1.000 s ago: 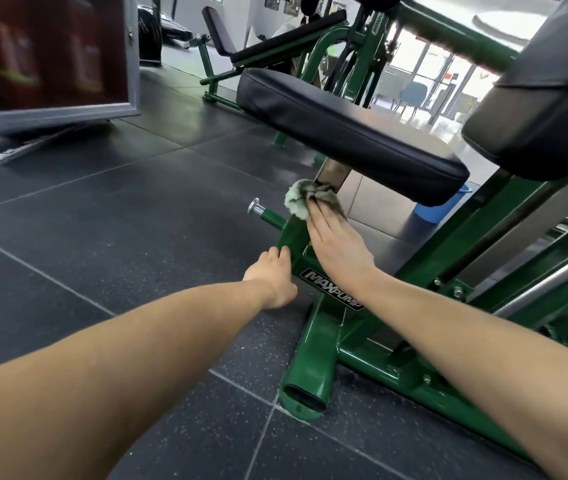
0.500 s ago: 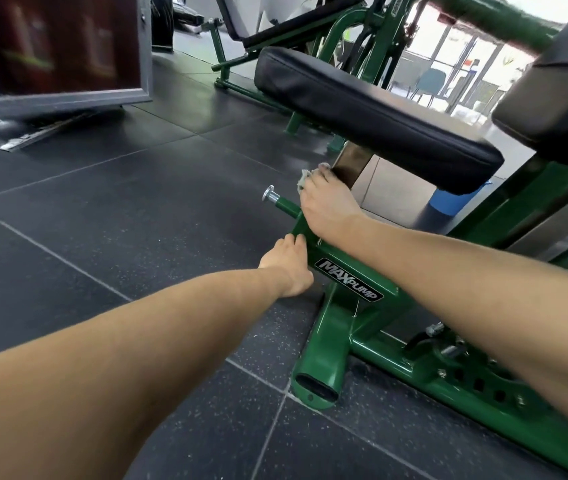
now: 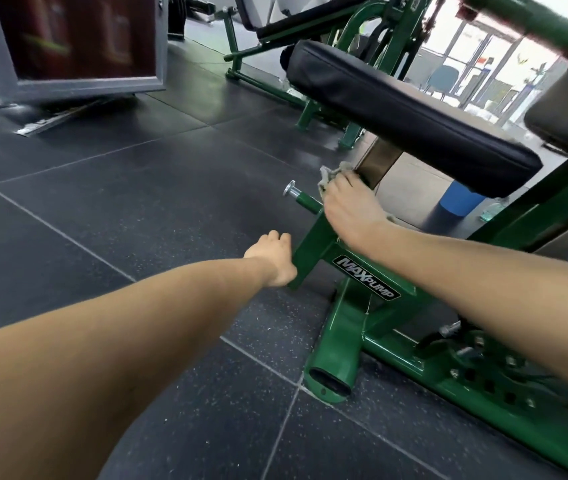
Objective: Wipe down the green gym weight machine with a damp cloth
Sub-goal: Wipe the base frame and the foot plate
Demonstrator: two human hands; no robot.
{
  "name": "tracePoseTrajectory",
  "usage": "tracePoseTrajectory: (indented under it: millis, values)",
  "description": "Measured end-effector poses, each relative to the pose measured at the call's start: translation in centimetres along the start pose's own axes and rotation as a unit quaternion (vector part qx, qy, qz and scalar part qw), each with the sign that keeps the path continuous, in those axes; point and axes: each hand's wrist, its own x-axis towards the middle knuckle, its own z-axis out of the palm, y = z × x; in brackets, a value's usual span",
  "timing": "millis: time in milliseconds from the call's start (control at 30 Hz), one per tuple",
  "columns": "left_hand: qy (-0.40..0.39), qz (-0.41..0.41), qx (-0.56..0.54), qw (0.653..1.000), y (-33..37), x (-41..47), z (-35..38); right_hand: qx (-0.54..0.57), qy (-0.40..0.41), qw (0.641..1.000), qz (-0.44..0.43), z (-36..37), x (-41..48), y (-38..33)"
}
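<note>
Green weight machine (image 3: 341, 327), labelled MAXPUMP, standing on dark rubber floor tiles (image 3: 137, 209), its black padded seat (image 3: 407, 109) overhanging the frame. Right hand (image 3: 348, 209) lies palm-down on the frame's upper post, fingers extended and pressing a grey-green cloth (image 3: 331, 176) against the metal just below the seat support. Left hand (image 3: 272, 258) rests beside the frame's slanted leg, fingers loosely curled, holding nothing. A chrome-capped peg (image 3: 293, 190) projects just left of the cloth.
</note>
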Motion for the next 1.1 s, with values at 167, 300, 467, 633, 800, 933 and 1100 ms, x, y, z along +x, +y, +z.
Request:
tracePoseTrajectory:
  millis: [167,300,467,633,800,933,1100]
  values:
    - [-0.045,-0.013,0.016,0.999,-0.9,0.2,0.9,0.043,0.048,0.998,-0.021,3.8,-1.1,-3.2]
    - [-0.066,-0.012,0.029,0.997,-1.3,0.3,2.0,0.135,0.032,0.986,-0.097,5.3,-1.3,-9.8]
    - [-0.077,-0.012,0.024,0.997,-1.5,0.6,2.7,0.053,-0.025,0.993,-0.098,4.1,1.1,-13.3]
    - [-0.115,-0.027,0.023,0.993,-2.3,1.3,3.5,0.044,-0.093,0.994,-0.048,3.4,4.0,-11.8]
    - [-0.135,-0.038,0.025,0.990,-3.5,1.6,4.7,0.022,-0.130,0.984,-0.119,3.4,4.7,-14.5]
    - [-0.142,-0.052,0.035,0.988,-4.3,1.3,5.2,0.160,-0.140,0.959,-0.187,5.8,6.2,-21.5]
    - [-0.158,-0.063,0.056,0.984,-4.9,1.2,4.6,0.311,-0.261,0.896,-0.181,4.9,2.4,-25.2]
